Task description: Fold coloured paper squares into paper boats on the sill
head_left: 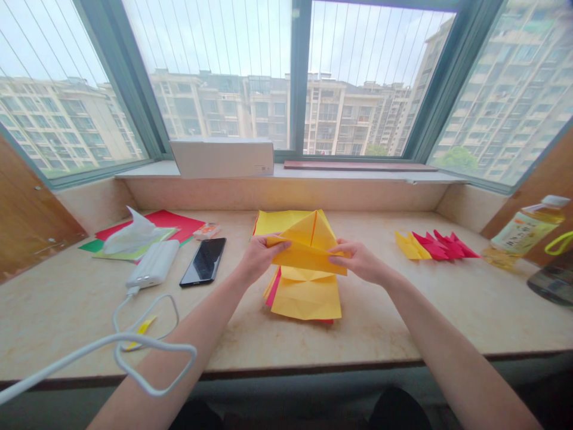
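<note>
Between both hands, raised over the counter, is a partly folded sheet of yellow origami paper (304,254), with a pointed top and a folded band along its lower side. My left hand (262,257) pinches its left end, thumb in front. At the right end, my right hand (356,258) grips it between thumb and fingers. Below lies a stack of creased yellow paper (308,297) with red sheets showing at its edges. Behind the held piece rests a flat yellow sheet (286,221), partly hidden by it.
Left on the counter (233,334) are a phone (203,261), a white power bank (152,264) with a looping cable (89,353), a tissue pack (132,236) and red paper (179,222). At right are folded paper pieces (441,245) and a drink bottle (521,230). A white box (224,158) stands on the sill.
</note>
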Available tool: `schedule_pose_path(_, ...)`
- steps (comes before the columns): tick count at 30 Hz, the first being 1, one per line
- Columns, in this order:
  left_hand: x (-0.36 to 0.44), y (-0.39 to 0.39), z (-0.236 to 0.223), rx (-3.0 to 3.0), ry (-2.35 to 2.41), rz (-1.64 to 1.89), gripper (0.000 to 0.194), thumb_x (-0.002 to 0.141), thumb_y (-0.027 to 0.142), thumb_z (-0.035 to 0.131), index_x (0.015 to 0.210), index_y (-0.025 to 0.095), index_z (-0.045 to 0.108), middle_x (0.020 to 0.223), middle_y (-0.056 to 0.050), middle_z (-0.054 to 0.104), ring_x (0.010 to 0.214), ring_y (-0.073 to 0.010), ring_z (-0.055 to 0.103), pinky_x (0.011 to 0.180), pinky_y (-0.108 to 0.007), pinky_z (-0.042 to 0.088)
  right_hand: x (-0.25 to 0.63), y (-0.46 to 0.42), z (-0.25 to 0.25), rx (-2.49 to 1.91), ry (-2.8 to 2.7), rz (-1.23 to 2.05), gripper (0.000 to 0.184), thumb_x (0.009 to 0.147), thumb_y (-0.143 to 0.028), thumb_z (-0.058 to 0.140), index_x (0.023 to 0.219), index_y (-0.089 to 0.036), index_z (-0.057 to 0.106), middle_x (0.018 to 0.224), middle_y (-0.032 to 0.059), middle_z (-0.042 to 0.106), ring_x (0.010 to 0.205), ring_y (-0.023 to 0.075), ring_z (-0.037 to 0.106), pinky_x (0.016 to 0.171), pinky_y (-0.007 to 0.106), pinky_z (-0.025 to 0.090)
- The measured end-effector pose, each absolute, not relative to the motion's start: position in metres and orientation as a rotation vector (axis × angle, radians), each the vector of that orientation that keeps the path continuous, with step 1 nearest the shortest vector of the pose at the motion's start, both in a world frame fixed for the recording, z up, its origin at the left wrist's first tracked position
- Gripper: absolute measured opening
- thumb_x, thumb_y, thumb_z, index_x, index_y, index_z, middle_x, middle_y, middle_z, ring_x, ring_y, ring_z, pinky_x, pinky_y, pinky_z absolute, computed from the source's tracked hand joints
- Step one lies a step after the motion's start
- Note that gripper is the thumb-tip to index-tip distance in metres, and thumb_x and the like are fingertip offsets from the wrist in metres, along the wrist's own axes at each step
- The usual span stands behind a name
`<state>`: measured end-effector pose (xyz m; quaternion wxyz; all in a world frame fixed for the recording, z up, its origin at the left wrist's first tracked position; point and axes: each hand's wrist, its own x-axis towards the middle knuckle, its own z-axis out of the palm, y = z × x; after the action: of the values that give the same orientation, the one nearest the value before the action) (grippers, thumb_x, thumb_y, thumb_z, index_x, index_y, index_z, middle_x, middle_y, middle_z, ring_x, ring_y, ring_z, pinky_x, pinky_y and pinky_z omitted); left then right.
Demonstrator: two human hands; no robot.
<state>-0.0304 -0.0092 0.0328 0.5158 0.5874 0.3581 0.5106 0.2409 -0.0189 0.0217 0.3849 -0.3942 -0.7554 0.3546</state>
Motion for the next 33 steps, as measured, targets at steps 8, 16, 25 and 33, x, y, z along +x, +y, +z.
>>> schedule_pose_path(8, -0.026, -0.010, 0.030, 1.363, 0.848, 1.287, 0.034, 0.067, 0.038, 0.084, 0.092, 0.016, 0.077, 0.094, -0.006, 0.077, 0.084, -0.0190, 0.071, 0.080, -0.029, 0.055, 0.236, -0.017, 0.019, -1.109, -1.622, 0.942, 0.037, 0.076, -0.054, 0.072, 0.088, -0.019, 0.076, 0.090, 0.0061, 0.076, 0.082, 0.0238, 0.070, 0.071, 0.033, 0.055)
schedule_pose_path(16, -0.024, -0.012, 0.034, 1.344, 0.730, 1.317, 0.074, 0.077, 0.039, 0.077, 0.139, 0.025, 0.041, 0.087, -0.002, 0.075, 0.074, -0.0187, 0.072, 0.070, -0.031, 0.058, 0.227, -0.023, 0.030, -0.975, -1.217, 1.029, 0.068, 0.060, -0.049, 0.086, 0.116, -0.025, 0.053, 0.078, 0.0031, 0.076, 0.068, 0.0259, 0.073, 0.059, 0.035, 0.059)
schedule_pose_path(25, -0.027, -0.010, 0.030, 1.766, 1.006, 1.294, 0.039, 0.088, 0.044, 0.061, 0.115, 0.018, 0.070, 0.105, -0.008, 0.073, 0.099, -0.0232, 0.066, 0.089, -0.034, 0.051, 0.233, -0.018, 0.025, -0.978, -1.211, 0.938, 0.067, 0.066, -0.054, 0.081, 0.119, -0.028, 0.050, 0.078, 0.0031, 0.075, 0.066, 0.0270, 0.073, 0.058, 0.037, 0.059)
schedule_pose_path(33, -0.033, -0.009, 0.024, 2.058, 1.172, 1.014, 0.078, 0.071, 0.043, 0.080, 0.141, 0.022, 0.052, 0.142, -0.015, 0.054, 0.134, -0.0344, 0.045, 0.114, -0.050, 0.029, 0.237, -0.012, 0.020, -0.998, -1.184, 1.095, 0.040, 0.072, -0.051, 0.078, 0.097, -0.020, 0.072, 0.101, 0.0092, 0.077, 0.088, 0.0257, 0.073, 0.076, 0.037, 0.060)
